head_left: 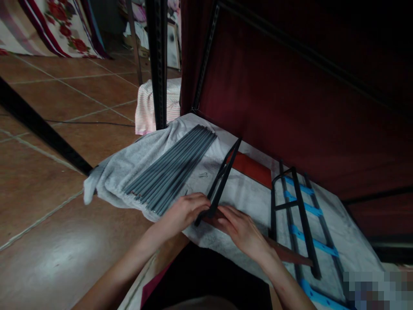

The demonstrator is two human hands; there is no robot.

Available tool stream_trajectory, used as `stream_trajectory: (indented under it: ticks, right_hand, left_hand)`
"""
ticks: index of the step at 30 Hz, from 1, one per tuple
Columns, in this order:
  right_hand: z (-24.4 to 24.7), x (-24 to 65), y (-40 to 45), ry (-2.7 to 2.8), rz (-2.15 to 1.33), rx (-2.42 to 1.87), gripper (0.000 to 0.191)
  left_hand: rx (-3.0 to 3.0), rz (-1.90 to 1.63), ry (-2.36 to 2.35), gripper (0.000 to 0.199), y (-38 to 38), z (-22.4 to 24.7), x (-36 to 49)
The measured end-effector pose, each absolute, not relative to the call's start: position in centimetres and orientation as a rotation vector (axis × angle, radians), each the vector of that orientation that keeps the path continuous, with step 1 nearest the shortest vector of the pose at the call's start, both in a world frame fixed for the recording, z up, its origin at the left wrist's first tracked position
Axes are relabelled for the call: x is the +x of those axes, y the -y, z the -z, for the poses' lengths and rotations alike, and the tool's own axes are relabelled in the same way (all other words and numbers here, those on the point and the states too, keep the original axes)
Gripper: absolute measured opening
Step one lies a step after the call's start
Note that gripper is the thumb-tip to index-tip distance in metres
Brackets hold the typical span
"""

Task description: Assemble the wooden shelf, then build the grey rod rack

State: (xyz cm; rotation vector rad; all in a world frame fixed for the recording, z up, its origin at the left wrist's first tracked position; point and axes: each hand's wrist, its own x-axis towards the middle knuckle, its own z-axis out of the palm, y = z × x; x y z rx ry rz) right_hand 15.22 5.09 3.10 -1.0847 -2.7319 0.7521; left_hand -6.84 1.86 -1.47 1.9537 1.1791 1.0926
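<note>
My left hand point(191, 209) has its fingers closed at the near end of a black metal frame point(222, 181), which stands tilted on the grey cloth. On the other side of that end, my right hand point(237, 224) rests against the frame and a reddish-brown bar point(290, 255). The bar runs right beneath a second black frame point(301, 211). What my right fingertips grip is hard to make out. A row of several grey rods point(174, 168) lies left of my hands. Small metal pins point(203, 175) sit between the rods and the first frame.
Grey cloth point(112, 176) covers the work surface. Black rails with blue crosspieces point(314, 245) lie at the right. An orange-red panel point(253, 168) lies behind. Black uprights point(158, 64) stand at the back left, a dark bar point(41, 125) at the left, and a dark red curtain point(290, 107) behind.
</note>
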Motion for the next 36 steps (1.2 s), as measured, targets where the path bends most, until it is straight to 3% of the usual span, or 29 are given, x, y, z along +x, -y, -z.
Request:
stream_trajectory:
  ticks: [15,24,36]
  right_hand:
    - [-3.8,14.8,-5.3,2.703,-0.751,-1.091,0.025]
    - [-3.4,14.9,-4.7,2.696,-0.570,-1.149,0.025]
    - [-3.3,15.3,-5.0,2.726,-0.634,-1.042,0.029]
  left_hand:
    - [1.177,-1.245,-1.090,0.023,-3.2,2.7,-6.0]
    - [1.105,-1.221,-1.231,0.025,-2.3,2.0,-5.5]
    - [0.863,-1.206,-1.199,0.029,-2.1,1.9,-5.0]
